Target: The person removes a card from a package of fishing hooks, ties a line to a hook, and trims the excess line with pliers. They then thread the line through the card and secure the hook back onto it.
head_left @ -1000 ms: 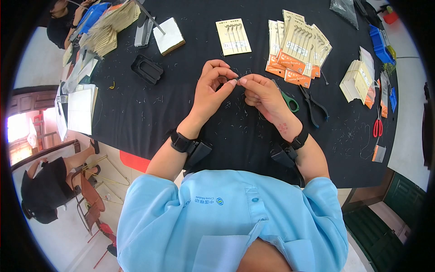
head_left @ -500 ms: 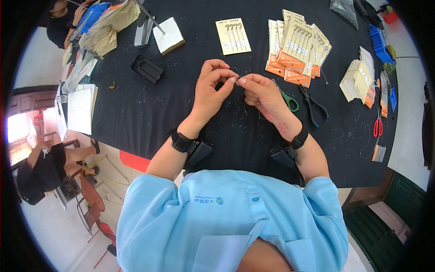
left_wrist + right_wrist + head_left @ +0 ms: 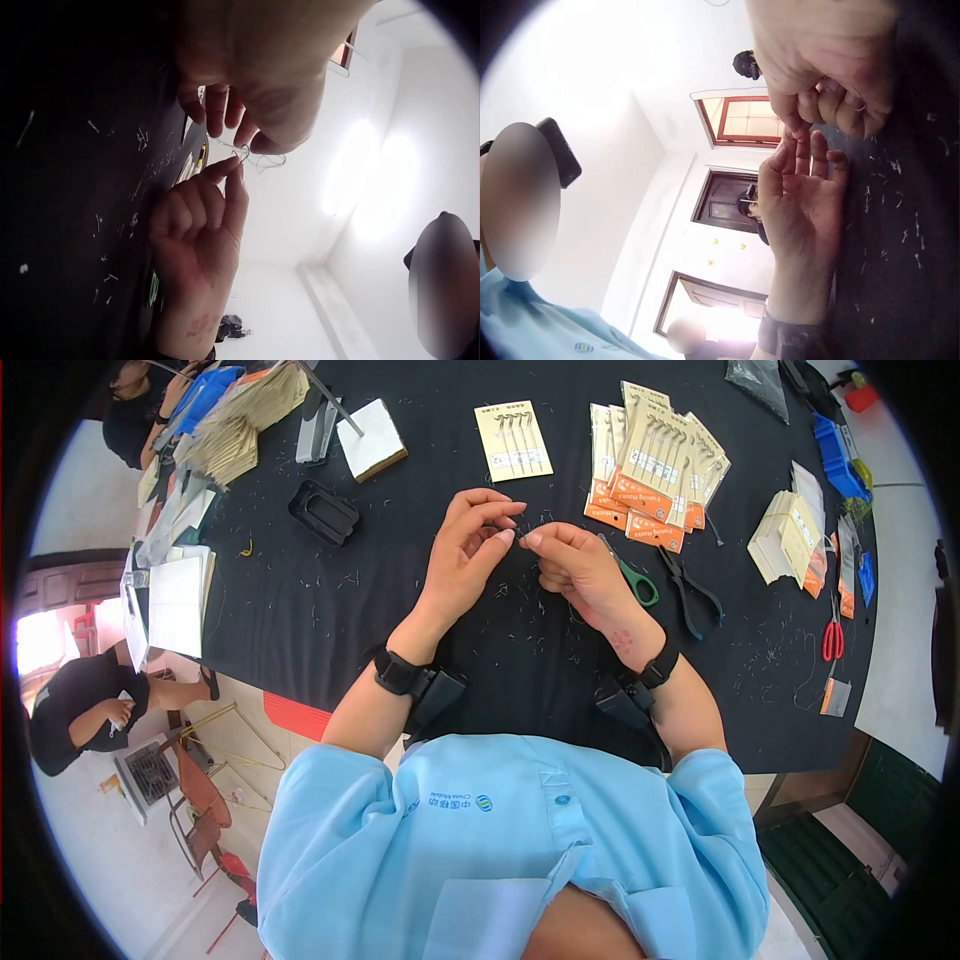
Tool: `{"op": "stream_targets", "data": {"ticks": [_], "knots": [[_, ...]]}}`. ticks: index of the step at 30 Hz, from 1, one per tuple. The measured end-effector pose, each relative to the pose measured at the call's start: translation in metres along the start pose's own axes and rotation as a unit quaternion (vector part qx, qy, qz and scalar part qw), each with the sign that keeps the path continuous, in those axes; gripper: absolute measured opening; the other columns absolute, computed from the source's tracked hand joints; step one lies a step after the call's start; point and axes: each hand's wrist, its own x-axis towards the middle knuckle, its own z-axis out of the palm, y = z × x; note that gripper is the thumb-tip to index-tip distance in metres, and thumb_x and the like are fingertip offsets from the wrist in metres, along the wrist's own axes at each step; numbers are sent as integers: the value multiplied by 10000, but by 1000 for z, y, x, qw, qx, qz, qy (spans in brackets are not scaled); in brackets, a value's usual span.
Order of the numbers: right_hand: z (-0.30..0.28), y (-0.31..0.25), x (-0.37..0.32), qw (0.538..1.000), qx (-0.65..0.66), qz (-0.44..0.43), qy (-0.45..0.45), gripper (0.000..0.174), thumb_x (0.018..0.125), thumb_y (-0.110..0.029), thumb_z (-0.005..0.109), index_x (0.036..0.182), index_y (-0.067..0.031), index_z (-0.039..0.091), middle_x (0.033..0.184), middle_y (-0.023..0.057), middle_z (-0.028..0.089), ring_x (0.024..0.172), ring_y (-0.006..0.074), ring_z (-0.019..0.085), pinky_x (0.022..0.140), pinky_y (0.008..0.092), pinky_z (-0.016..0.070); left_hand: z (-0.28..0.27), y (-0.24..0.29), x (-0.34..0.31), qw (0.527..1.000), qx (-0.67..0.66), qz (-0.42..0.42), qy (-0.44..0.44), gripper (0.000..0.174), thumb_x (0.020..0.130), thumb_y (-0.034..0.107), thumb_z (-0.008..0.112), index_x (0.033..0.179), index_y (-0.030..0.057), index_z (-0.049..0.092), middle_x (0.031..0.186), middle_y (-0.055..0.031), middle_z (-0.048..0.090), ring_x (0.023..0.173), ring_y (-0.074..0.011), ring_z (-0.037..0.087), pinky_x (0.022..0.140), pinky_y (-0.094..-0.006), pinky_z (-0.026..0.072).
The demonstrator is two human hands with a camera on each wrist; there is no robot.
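Over the near middle of the black-covered table, my left hand (image 3: 460, 560) and right hand (image 3: 588, 570) face each other with fingertips close together. The right thumb and forefinger pinch a small, thin curved fish hook (image 3: 245, 152), seen best in the left wrist view. Fine fishing line (image 3: 274, 161) loops out beside it, pinched between the left thumb and fingers. The left hand's other fingers are bent loosely, while those of the right curl into the palm. Beyond the hands lies a card of hooks (image 3: 513, 440); to its right, several more packed hook cards (image 3: 655, 455) overlap.
Green-handled scissors (image 3: 640, 586) and dark pliers (image 3: 688, 592) lie right of the right hand. A black tray (image 3: 324, 513) and a white block (image 3: 373, 442) stand to the left. Red-handled scissors (image 3: 833, 643) lie far right. Line scraps dot the cloth. Another person (image 3: 85, 705) is behind at left.
My left hand has shifted slightly left, so a little more gap shows between the fingertips. The right hand stays nearly still. The person in the background at left has moved.
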Motion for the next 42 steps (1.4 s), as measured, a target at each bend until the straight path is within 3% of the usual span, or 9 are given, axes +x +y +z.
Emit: {"op": "stream_targets", "data": {"ticks": [3, 22, 24, 37, 40, 42], "knots": [[-1, 0, 0, 1000, 0, 1, -9, 127, 871, -157, 609, 901, -34, 602, 591, -81, 397, 480, 17, 279, 459, 201, 203, -6, -2, 2, 998, 36, -8, -44, 184, 879, 58, 549, 1043, 41, 632, 1107, -44, 454, 940, -100, 500, 791, -229, 432], [0, -4, -2, 1000, -10, 11, -25, 130, 872, -162, 615, 899, -35, 610, 604, -87, 398, 483, 13, 285, 458, 192, 214, -8, -6, 1, 996, -63, -63, -28, 137, 881, 133, 597, 925, 17, 655, 1025, -41, 517, 946, -115, 524, 825, -244, 441], [0, -4, -2, 1000, -11, 12, -25, 129, 872, -163, 614, 898, -37, 611, 605, -88, 397, 484, 13, 285, 458, 191, 214, -6, -4, 0, 993, -85, -83, -16, 104, 874, 114, 597, 898, 23, 643, 1025, -26, 518, 975, -116, 497, 863, -252, 387], [0, -2, -2, 999, -19, 14, -22, 132, 871, -162, 615, 920, -40, 606, 612, -86, 404, 491, 12, 291, 460, 191, 216, -3, -5, -2, 998, -36, -49, -3, 96, 878, 99, 586, 904, 22, 637, 1027, -24, 514, 968, -115, 507, 860, -252, 392], [-2, 0, -1, 1000, -8, 7, -25, 134, 871, -167, 616, 920, -43, 602, 602, -88, 396, 487, 15, 284, 460, 194, 213, 0, -7, -1, 999, -39, -29, 12, 127, 877, 103, 595, 935, 5, 650, 1006, -37, 523, 905, -109, 531, 800, -238, 438], [-2, -1, -1, 1000, -1, 3, -23, 135, 872, -171, 614, 921, -46, 600, 596, -88, 391, 485, 16, 281, 461, 196, 212, 4, -4, -3, 983, -153, -92, 37, 144, 880, 104, 593, 970, 5, 646, 1052, -44, 528, 949, -118, 543, 843, -249, 447]]}}
